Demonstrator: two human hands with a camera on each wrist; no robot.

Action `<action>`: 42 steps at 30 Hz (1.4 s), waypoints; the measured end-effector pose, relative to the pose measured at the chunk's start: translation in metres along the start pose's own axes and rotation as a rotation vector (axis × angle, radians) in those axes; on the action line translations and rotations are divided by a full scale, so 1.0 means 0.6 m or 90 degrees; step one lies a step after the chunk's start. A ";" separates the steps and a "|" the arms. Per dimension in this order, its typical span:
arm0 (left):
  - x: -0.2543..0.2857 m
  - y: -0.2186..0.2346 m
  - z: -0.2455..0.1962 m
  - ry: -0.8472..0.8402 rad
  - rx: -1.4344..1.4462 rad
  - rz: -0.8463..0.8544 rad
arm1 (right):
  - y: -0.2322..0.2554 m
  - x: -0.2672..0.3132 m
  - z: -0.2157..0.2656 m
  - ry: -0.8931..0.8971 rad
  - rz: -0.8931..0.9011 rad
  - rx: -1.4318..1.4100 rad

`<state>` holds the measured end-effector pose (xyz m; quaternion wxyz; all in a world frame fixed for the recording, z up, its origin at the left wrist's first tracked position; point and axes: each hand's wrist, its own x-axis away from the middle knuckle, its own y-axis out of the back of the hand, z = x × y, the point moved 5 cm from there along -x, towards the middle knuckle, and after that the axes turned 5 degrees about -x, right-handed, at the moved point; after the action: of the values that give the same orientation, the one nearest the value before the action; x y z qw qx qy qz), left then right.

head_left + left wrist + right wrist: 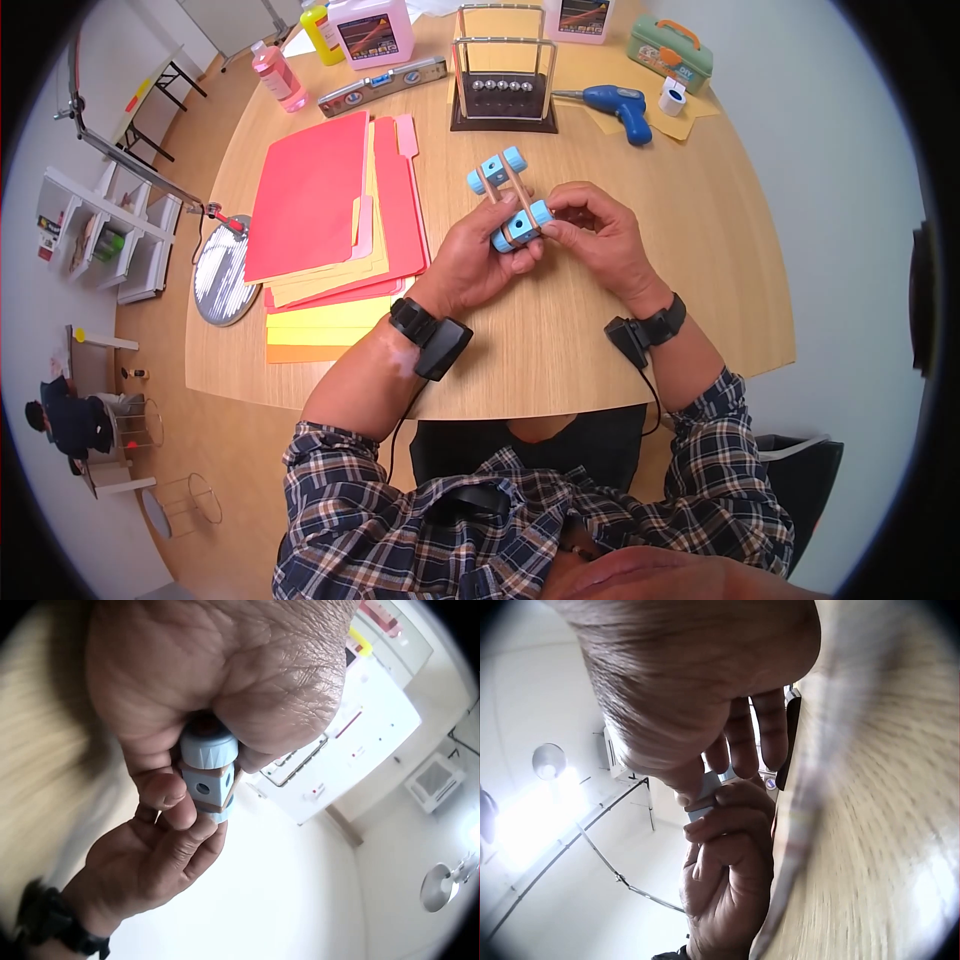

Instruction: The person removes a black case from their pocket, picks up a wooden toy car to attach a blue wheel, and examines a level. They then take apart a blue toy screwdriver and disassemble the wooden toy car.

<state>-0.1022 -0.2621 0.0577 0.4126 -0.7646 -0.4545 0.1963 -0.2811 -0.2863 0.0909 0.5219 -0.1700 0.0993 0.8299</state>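
Note:
A small toy frame of light blue blocks (510, 236) and brown bars (523, 188) is held above the table. Its far crosspiece (495, 172) also has blue ribbed round ends. My left hand (468, 252) grips the near crosspiece, thumb along the left side and fingers underneath. With thumb and forefinger, my right hand (608, 245) pinches the right end of that same crosspiece. In the left wrist view a ribbed cap (210, 750) and a holed block (210, 784) show below the palm. The right wrist view has the frame mostly hidden behind fingers.
Red and yellow folders (310, 200) lie left of the hands. Beyond stand a Newton's cradle (503, 110), a spirit level (385, 87), a blue toy drill (620, 105), a green toolbox (668, 55) and pink bottles. A round mirror-like disc (225, 275) sits at the left edge.

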 end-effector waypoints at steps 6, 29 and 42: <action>0.004 -0.011 -0.009 -0.057 -0.093 -0.063 | 0.000 0.002 -0.016 -0.048 -0.005 -0.058; 0.002 0.000 -0.022 -0.076 -0.157 -0.127 | -0.005 -0.002 -0.026 -0.013 -0.014 -0.022; 0.004 -0.008 0.006 0.016 -0.009 -0.058 | -0.005 0.002 -0.031 -0.008 -0.035 -0.173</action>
<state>-0.1059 -0.2576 0.0595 0.4213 -0.7484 -0.4852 0.1645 -0.2754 -0.2902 0.0732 0.5174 -0.2363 -0.0221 0.8222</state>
